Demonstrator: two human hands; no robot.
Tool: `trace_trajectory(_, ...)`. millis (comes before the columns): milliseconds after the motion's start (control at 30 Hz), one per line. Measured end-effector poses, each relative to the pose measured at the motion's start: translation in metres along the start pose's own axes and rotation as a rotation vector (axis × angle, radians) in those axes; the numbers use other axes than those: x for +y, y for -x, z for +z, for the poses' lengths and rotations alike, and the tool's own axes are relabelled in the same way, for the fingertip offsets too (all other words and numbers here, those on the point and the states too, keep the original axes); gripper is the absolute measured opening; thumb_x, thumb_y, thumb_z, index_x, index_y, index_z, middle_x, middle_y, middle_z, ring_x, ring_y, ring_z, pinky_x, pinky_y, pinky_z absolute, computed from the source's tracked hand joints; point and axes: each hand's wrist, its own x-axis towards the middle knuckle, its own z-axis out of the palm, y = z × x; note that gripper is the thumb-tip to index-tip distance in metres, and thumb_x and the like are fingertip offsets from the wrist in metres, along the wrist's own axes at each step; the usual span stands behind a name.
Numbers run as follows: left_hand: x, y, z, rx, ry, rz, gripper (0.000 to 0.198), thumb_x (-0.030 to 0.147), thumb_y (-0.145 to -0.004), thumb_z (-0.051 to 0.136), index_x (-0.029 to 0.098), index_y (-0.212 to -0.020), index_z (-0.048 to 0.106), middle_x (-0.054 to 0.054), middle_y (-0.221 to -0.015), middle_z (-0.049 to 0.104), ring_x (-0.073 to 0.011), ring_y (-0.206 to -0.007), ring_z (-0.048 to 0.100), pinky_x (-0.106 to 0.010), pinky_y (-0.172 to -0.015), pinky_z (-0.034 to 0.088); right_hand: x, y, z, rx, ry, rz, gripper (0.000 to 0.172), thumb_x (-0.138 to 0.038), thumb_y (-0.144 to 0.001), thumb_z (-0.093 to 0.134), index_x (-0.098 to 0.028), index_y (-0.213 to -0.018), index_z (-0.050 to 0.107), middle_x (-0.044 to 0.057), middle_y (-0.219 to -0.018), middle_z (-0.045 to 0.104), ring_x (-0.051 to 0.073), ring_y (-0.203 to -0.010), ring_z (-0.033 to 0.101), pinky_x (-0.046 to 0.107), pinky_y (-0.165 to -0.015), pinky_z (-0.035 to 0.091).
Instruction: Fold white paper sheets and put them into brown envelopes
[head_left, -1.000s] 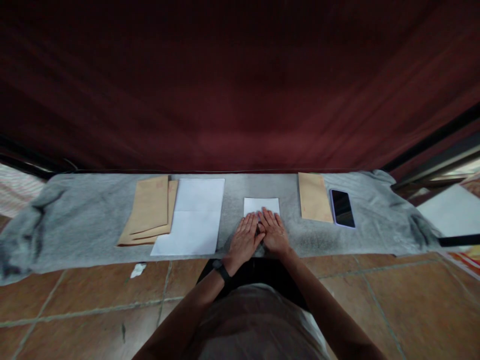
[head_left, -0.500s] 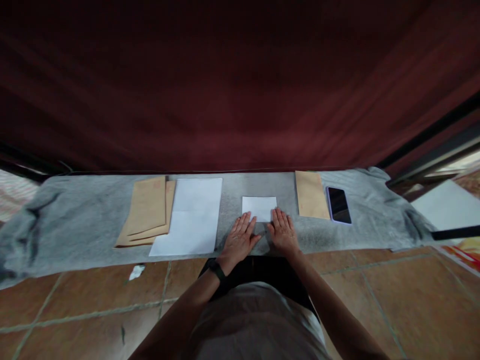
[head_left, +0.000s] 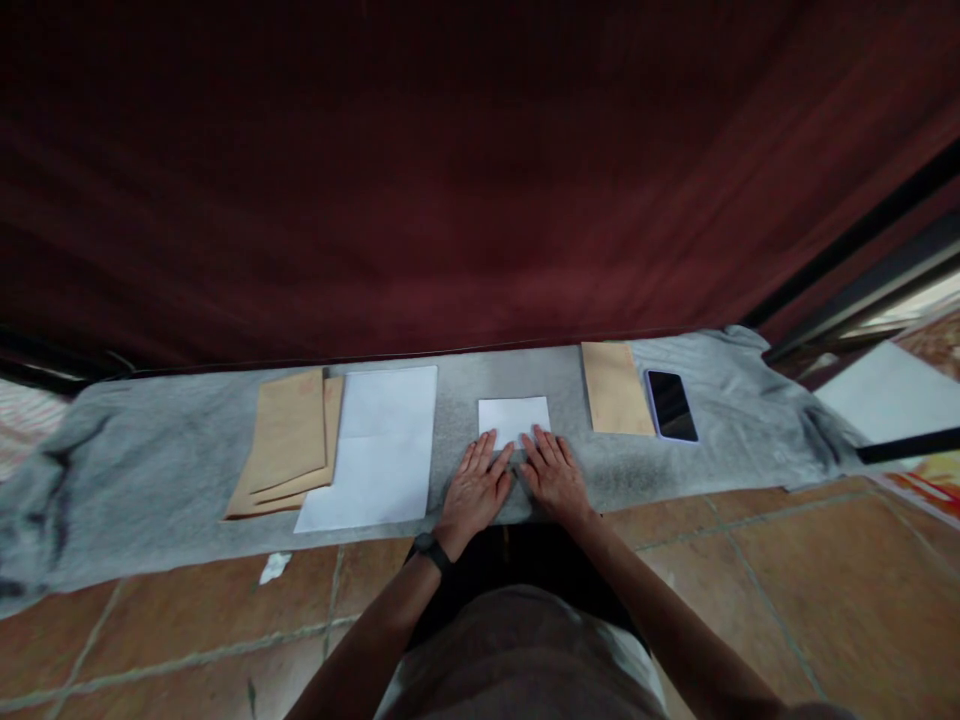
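Observation:
A small white rectangle of folded-looking paper (head_left: 514,418) lies flat on the grey cloth (head_left: 457,400) in front of me. My left hand (head_left: 477,482) rests palm down at its near left corner, fingers stretched out over the edge. At the near right corner lies my right hand (head_left: 555,480), flat as well, its fingertips on the paper. Both hands are open, and their fingers cover part of the paper's near edge. Left of them are larger white sheets (head_left: 382,450) with a crease across the middle.
Several brown envelopes (head_left: 289,430) overlap the white sheets at the left. A single brown envelope (head_left: 616,388) and a phone (head_left: 671,405) lie to the right. A dark red curtain (head_left: 480,250) hangs behind the cloth. White scrap (head_left: 275,567) lies on the tiled floor.
My right hand has shifted left along the paper's near edge, closer to my left hand, its fingertips now on the paper. The whole view has tilted slightly.

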Motion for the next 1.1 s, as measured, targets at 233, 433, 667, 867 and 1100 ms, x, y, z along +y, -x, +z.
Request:
trace_trajectory(233,0.0005,-0.0015,0.0007,-0.004,-0.028,-0.001,0.056,0.031,-0.1,0.05,0.024,-0.155,0.04,-0.012,-0.166,0.03,-0.0286,-0.152,0.03,-0.051,-0.123,0.031,-0.0026,0.0004,-0.0005,0.032,-0.007,0.045,0.053,-0.041,-0.104,0.045,-0.019,-0.152,0.046,0.016,-0.161,0.038,0.031,-0.145,0.041,0.049,-0.119,0.027)
trace_trajectory(433,-0.0003,-0.0015,0.0026,-0.026,-0.072,0.012,0.057,0.032,-0.101,0.048,0.026,-0.157,0.037,-0.01,-0.167,0.027,-0.0277,-0.153,0.028,-0.05,-0.123,0.032,-0.0048,0.0001,0.0007,0.039,-0.061,0.086,0.056,-0.04,-0.104,0.044,-0.017,-0.154,0.043,0.017,-0.161,0.037,0.032,-0.147,0.038,0.052,-0.119,0.026)
trace_trajectory(667,-0.002,-0.0023,0.0055,-0.051,-0.096,0.004,0.055,0.033,-0.102,0.047,0.027,-0.156,0.039,-0.01,-0.167,0.026,-0.0285,-0.154,0.027,-0.05,-0.122,0.033,-0.0044,0.0012,0.005,0.083,-0.102,0.112,0.056,-0.04,-0.102,0.048,-0.018,-0.153,0.045,0.017,-0.163,0.033,0.034,-0.147,0.036,0.054,-0.119,0.024)
trace_trajectory(867,-0.0014,-0.0027,0.0058,-0.051,-0.1,0.002,0.053,0.034,-0.102,0.045,0.026,-0.155,0.041,-0.009,-0.167,0.029,-0.0274,-0.153,0.028,-0.049,-0.123,0.031,-0.0048,0.0021,0.0039,0.098,-0.104,0.103,0.056,-0.038,-0.1,0.051,-0.015,-0.151,0.047,0.02,-0.163,0.033,0.034,-0.147,0.036,0.054,-0.12,0.023)
trace_trajectory(1100,0.0022,-0.0036,0.0003,-0.052,-0.07,-0.01,0.053,0.033,-0.102,0.045,0.025,-0.154,0.042,-0.01,-0.166,0.03,-0.027,-0.153,0.028,-0.05,-0.122,0.032,-0.0045,0.0023,0.0049,0.121,-0.116,0.093,0.055,-0.036,-0.1,0.05,-0.015,-0.151,0.047,0.02,-0.162,0.035,0.034,-0.147,0.036,0.057,-0.118,0.026)
